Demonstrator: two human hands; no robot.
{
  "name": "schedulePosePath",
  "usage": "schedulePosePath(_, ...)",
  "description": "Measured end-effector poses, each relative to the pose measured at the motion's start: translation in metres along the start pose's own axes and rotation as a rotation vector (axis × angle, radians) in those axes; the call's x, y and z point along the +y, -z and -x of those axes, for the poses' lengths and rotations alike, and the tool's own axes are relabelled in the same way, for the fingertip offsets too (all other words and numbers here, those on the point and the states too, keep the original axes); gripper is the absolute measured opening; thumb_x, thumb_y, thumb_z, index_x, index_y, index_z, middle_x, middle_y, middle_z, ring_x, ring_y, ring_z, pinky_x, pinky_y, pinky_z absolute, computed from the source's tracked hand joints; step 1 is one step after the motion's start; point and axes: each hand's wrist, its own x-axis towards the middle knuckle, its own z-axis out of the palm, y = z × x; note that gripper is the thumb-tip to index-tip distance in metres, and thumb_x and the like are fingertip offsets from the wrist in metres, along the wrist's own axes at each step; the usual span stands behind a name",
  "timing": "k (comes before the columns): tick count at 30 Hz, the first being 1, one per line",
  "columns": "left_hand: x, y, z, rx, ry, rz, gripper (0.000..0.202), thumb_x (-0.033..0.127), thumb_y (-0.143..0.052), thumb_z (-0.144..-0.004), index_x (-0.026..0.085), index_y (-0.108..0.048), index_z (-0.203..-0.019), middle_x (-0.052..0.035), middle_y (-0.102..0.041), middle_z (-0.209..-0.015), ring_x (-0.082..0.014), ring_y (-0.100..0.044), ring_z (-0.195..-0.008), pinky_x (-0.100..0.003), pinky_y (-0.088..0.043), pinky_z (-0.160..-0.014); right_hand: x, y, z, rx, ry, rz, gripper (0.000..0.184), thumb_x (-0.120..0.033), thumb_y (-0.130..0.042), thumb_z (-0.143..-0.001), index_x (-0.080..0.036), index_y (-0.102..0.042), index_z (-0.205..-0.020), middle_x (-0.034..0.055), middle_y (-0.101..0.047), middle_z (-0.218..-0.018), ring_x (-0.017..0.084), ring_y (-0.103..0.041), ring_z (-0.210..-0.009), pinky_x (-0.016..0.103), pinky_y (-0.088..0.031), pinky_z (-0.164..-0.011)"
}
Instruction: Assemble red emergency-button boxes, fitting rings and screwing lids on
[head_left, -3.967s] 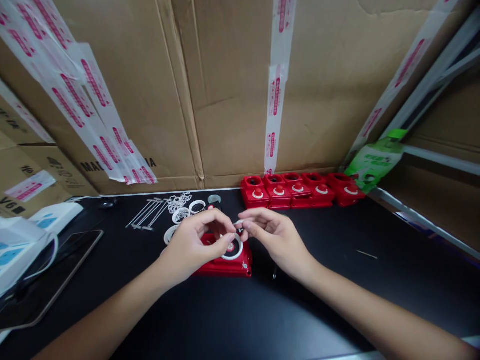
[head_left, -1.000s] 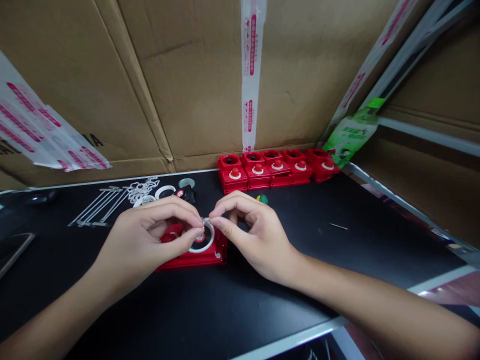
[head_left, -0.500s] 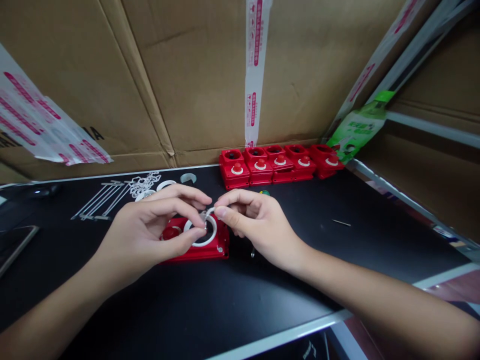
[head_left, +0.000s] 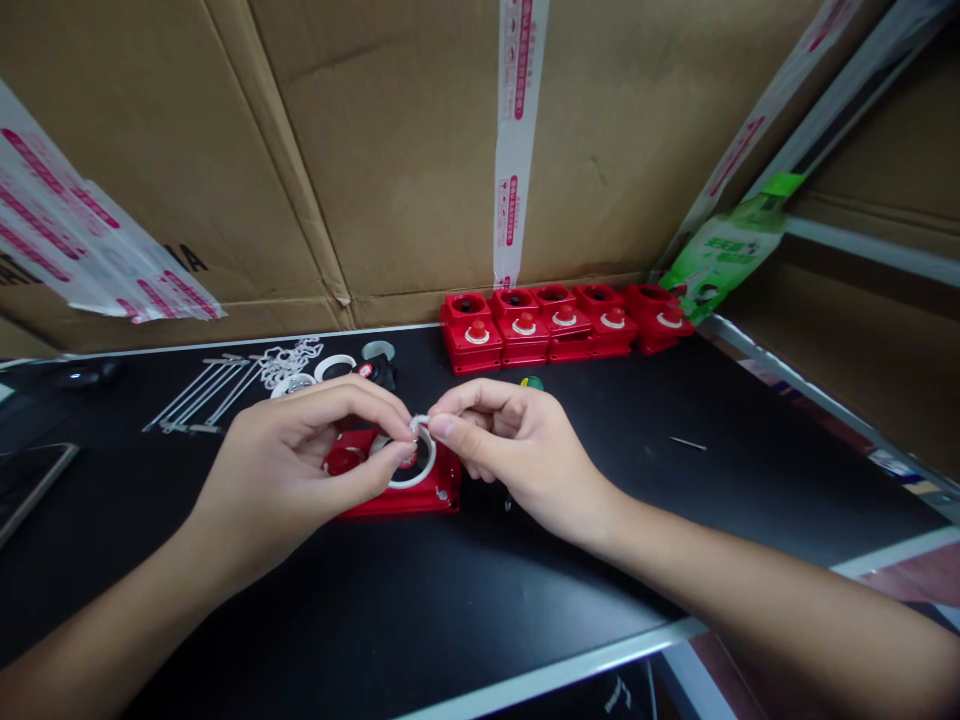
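My right hand (head_left: 521, 440) pinches a small white curved piece (head_left: 422, 421) between thumb and forefinger. The fingertips of my left hand (head_left: 300, 450) close at the left end of that piece, around a tiny shiny bit too small to make out. Both hands hover over a red housing (head_left: 420, 500) lying on the black table. A white ring (head_left: 430, 462) sits around the housing's round opening, with something dark and red inside. The red knob (head_left: 343, 461) on the housing is partly covered by my left fingers.
Several red housings (head_left: 525, 345) stand in a row along the cardboard wall. White rings (head_left: 335, 368), a black part (head_left: 377, 372), metal rods (head_left: 199, 390) and white chain (head_left: 294, 362) lie back left. A small metal pin (head_left: 687, 443) and green bottle (head_left: 727, 250) are at right.
My left thumb and forefinger have come together at the white piece's end. The view has shifted slightly, and the black part behind my left hand now shows. My right hand keeps its pinch.
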Motion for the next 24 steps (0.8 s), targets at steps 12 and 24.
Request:
schedulePosePath(12, -0.0012, 0.0011, 0.0005, -0.051, 0.058, 0.020, 0.009, 0.018, -0.078, -0.091, 0.026, -0.076, -0.088, 0.0005, -0.077, -0.092, -0.0164, -0.072, -0.088, -0.027, -0.058, -0.084, 0.0037, 0.0016, -0.0005, -0.076, -0.018, 0.023, 0.031, -0.038, -0.095, -0.078, -0.016, -0.074, -0.087, -0.0059, -0.065, -0.068, 0.007, -0.047, -0.055, 0.022, -0.036, -0.052)
schedulePosePath(24, 0.0027, 0.0034, -0.0008, -0.051, -0.001, 0.040, 0.012, 0.016, -0.080, -0.088, 0.028, -0.079, -0.084, -0.0019, -0.075, -0.109, -0.0202, -0.070, -0.109, -0.026, -0.060, -0.091, 0.0075, 0.0048, -0.0009, -0.060, -0.010, 0.012, 0.033, -0.044, -0.094, -0.080, -0.017, -0.077, -0.089, -0.0044, -0.066, -0.069, 0.007, -0.049, -0.054, 0.022, -0.040, -0.051)
